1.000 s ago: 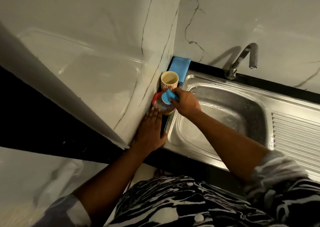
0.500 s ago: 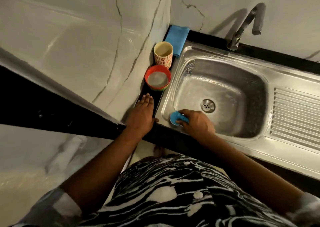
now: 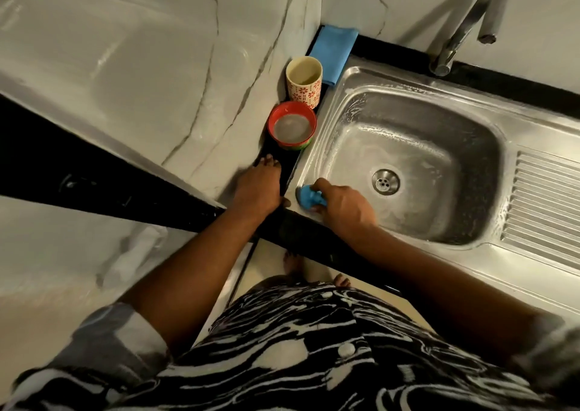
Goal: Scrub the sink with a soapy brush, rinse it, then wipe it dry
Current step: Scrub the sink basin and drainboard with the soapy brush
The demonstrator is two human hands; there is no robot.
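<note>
A steel sink [image 3: 339, 103] with soapy streaks and a round drain [image 3: 385, 181] fills the right half of the view. My right hand [image 3: 343, 205] grips a small blue brush [image 3: 309, 196] and presses it against the sink's near-left corner rim. My left hand [image 3: 259, 187] rests flat, fingers spread, on the black counter strip beside the sink. A red bowl [image 3: 292, 125] of soapy water stands on that strip, just beyond my left hand.
A cream cup with red flowers [image 3: 304, 81] stands behind the bowl. A folded blue cloth [image 3: 333, 49] lies in the far corner. The tap [image 3: 461, 30] rises behind the sink. A ribbed drainboard [image 3: 546, 203] extends right. Marble walls close the left side.
My right hand carried the brush from the red bowl down to the sink's near-left corner and stays there now. My left hand has kept its place on the counter.
</note>
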